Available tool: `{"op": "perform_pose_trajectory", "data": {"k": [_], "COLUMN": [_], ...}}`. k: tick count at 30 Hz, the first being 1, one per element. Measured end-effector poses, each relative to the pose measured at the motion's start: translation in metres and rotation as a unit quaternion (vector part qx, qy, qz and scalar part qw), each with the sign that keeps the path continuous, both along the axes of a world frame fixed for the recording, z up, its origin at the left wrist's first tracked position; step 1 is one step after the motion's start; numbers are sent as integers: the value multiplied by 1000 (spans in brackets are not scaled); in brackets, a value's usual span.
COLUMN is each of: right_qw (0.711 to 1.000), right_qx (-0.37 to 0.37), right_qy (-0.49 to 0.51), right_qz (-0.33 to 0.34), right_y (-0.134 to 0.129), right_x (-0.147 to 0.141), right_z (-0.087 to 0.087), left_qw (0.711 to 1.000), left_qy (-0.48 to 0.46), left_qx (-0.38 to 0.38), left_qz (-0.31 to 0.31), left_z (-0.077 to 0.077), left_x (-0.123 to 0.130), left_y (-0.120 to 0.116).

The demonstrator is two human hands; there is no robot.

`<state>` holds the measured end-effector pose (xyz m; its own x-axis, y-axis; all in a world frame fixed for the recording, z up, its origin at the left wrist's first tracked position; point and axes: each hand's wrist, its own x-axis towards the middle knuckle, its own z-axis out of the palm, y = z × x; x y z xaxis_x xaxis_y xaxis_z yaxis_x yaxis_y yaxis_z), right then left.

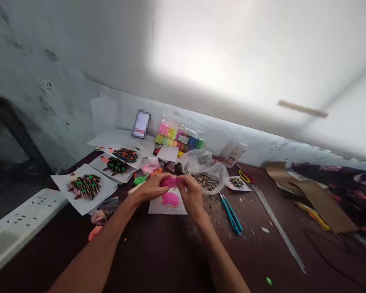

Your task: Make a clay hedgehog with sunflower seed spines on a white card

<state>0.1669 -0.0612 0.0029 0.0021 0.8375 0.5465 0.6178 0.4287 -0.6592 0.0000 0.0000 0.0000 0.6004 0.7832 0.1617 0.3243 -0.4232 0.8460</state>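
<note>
A bright pink, soft lump that looks like clay [170, 182] is held up between two hands. It runs from side to side, from one hand to the other. The fingers of the left hand [154, 188] are pinched on its left end, and the fingers of the right hand [191, 194] are pinched on its right end.

A flat, bright pink patch [171, 200] sits on a small sheet of white paper [154, 208], with orange lines under the patch. In this view the patch is just below the lump, on the side close to the person. It is a bit wider than it is tall. The right hand looks a little nearer to it.

The paper lies on a dark brown table [158, 254]. To the right are a clear plastic bag [222, 171] full of small brown bits and a blue-handled tool [232, 215].
</note>
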Motion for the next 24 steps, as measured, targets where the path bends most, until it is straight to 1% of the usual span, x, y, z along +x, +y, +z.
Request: {"op": "perform_pose_trajectory", "data": {"k": [4,7,12,18,22,24], "right_qw": [1000,1000,999,990,972,964], "right_qx": [-1,-6,-25,-32,-22,-7], "right_qy": [-8,-12,-43,-132,-230,-260], "right_qz": [-4,7,2,-29,-52,-58], "right_y": [0,0,-1,-4,-4,-4], "right_x": [1,1,3,3,1,0], "right_z": [-1,-3,-10,-9,-9,-9], "left_qw": [999,999,999,998,998,997], "left_qy": [-31,-44,-39,-37,-42,-46], "left_qx": [-41,-31,-31,-40,-47,-58], "left_qz": [-16,-4,-18,-21,-26,-30], "left_z": [-2,-6,-8,-7,-7,-8], "left_x": [2,3,3,3,3,3], "left_y": [2,4,5,2,2,1]}}
